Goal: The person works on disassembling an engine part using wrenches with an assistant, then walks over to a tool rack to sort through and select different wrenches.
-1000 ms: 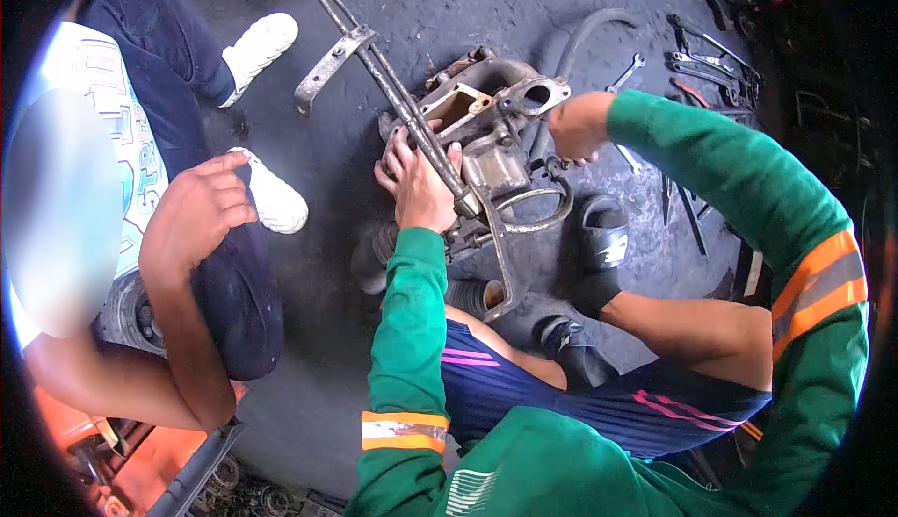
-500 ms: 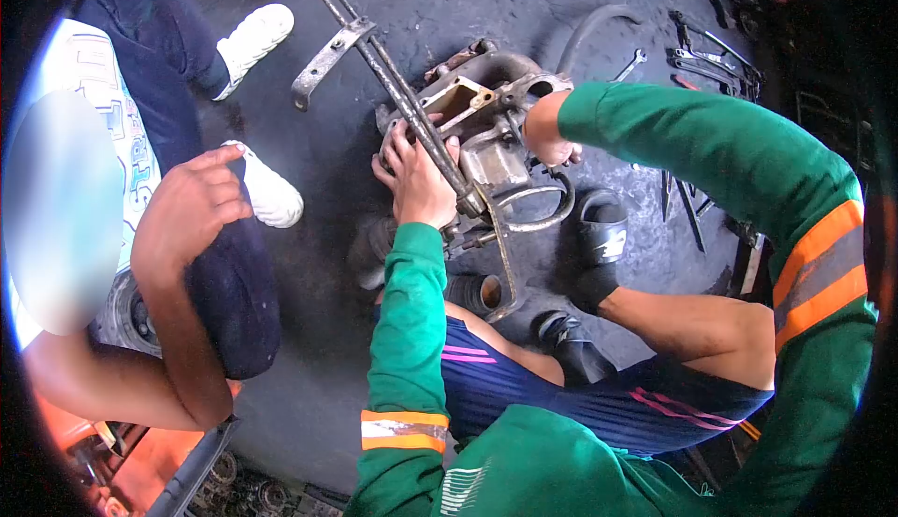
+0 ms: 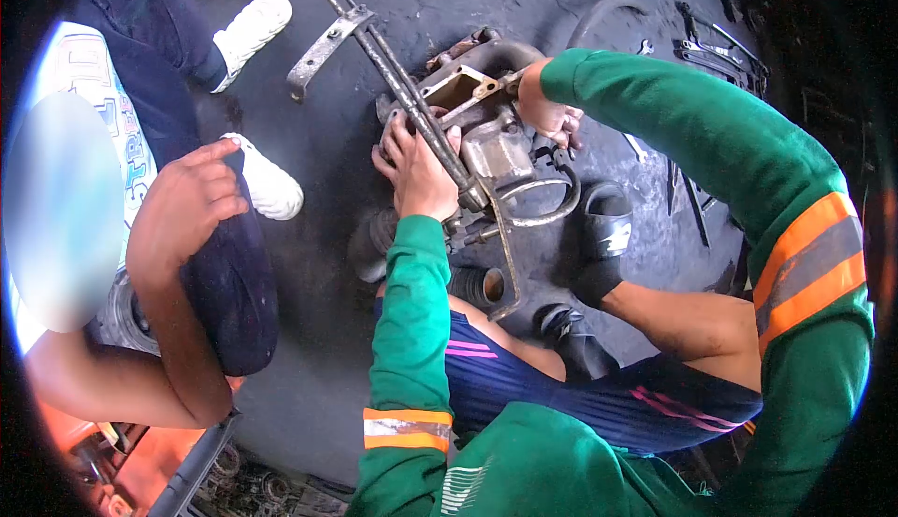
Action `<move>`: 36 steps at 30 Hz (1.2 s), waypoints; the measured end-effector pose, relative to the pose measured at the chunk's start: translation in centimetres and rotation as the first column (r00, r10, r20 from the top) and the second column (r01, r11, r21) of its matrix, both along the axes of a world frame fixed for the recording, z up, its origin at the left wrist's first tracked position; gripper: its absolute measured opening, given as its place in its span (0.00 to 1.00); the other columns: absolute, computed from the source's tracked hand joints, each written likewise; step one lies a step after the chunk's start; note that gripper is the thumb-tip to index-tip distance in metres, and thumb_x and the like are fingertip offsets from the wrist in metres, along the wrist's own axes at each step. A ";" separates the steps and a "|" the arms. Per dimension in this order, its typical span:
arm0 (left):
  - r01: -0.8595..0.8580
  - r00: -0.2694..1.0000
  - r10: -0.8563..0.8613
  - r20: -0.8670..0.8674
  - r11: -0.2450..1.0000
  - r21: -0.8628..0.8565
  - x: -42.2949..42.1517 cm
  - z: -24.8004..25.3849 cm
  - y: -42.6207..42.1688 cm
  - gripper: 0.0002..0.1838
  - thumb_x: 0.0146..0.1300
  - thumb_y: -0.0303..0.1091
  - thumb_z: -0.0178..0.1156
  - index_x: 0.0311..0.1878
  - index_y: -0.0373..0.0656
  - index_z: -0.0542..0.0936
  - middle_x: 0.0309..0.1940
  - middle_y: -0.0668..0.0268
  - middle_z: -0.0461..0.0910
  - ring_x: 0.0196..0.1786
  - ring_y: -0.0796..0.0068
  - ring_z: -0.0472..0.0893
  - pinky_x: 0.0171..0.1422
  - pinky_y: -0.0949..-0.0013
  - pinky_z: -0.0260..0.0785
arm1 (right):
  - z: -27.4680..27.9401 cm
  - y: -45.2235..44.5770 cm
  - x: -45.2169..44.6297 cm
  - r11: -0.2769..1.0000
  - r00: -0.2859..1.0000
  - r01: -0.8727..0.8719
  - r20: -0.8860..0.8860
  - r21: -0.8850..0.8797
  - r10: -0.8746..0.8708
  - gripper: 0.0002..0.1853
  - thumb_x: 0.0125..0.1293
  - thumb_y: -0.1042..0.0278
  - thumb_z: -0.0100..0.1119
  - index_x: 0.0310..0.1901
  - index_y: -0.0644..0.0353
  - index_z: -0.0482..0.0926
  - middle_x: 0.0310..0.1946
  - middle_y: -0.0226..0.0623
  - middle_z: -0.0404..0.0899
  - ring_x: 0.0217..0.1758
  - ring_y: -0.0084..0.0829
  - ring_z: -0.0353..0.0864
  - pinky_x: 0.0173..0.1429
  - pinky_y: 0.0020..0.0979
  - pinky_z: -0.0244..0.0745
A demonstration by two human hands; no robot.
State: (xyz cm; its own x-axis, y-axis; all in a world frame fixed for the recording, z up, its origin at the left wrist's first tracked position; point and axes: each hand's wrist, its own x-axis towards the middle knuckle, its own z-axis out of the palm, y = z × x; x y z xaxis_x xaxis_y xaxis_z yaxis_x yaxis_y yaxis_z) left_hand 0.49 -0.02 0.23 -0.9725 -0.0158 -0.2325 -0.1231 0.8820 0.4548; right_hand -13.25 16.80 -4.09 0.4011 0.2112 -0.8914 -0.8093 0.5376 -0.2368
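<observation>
A greasy metal engine part (image 3: 498, 150) with an open rectangular port lies on the dark floor between my legs. My left hand (image 3: 421, 169) is wrapped round its left side, under a long pair of metal pipes (image 3: 402, 89) that slants across it. The pipes carry a flat bracket (image 3: 323, 50) and a thin bent strip. My right hand (image 3: 545, 110) is closed at the part's upper right, its fingers curled; what they hold is hidden. Just below that hand a curved hose (image 3: 564, 201) loops out from the part.
Another person sits at the left, a bent hand (image 3: 192, 204) over the knee, white shoes (image 3: 267, 176) near the part. Wrenches and tools (image 3: 716, 50) lie at the upper right. A loose hose (image 3: 603, 12) is behind my right sleeve. An orange case (image 3: 140, 461) stands at the lower left.
My right hand has moved left and inward, from beside the part's round flange to over its right side. My left hand has stayed in place on the part.
</observation>
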 end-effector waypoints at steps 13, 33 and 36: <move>-0.026 0.999 0.028 0.032 0.998 -0.056 -0.3 -0.4 0.1 0.26 0.70 0.56 0.54 0.65 0.52 0.75 0.70 0.53 0.59 0.79 0.49 0.51 0.78 0.29 0.36 | 12.1 -0.5 3.0 0.893 0.881 0.012 -0.418 -0.449 -0.222 0.13 0.52 0.68 0.69 0.41 0.56 0.90 0.40 0.43 0.88 0.47 0.42 0.88 0.48 0.42 0.82; -0.009 1.000 0.008 -0.013 0.997 -0.079 0.0 -0.2 0.2 0.24 0.73 0.57 0.51 0.64 0.56 0.72 0.70 0.53 0.61 0.78 0.49 0.52 0.76 0.28 0.38 | 6.8 7.8 7.7 0.159 0.061 0.971 -0.452 -0.181 -0.890 0.17 0.70 0.68 0.41 0.41 0.74 0.78 0.28 0.53 0.82 0.29 0.45 0.86 0.32 0.49 0.86; -0.012 1.000 0.013 0.006 0.995 -0.095 0.1 0.5 0.1 0.24 0.73 0.57 0.50 0.64 0.56 0.73 0.69 0.52 0.61 0.78 0.50 0.52 0.76 0.29 0.39 | 9.0 6.8 8.9 0.247 0.104 0.927 -0.437 -0.284 -0.894 0.20 0.70 0.65 0.43 0.41 0.77 0.78 0.29 0.54 0.82 0.30 0.46 0.87 0.35 0.47 0.86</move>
State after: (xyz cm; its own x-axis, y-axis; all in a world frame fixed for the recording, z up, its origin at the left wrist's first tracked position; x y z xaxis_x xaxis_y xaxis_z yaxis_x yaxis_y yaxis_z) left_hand 0.55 0.08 0.74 -0.9706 -0.0503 -0.2354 -0.1369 0.9197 0.3681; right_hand -4.38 23.55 4.95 -0.0847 0.0281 -0.9960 0.3284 0.9445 -0.0013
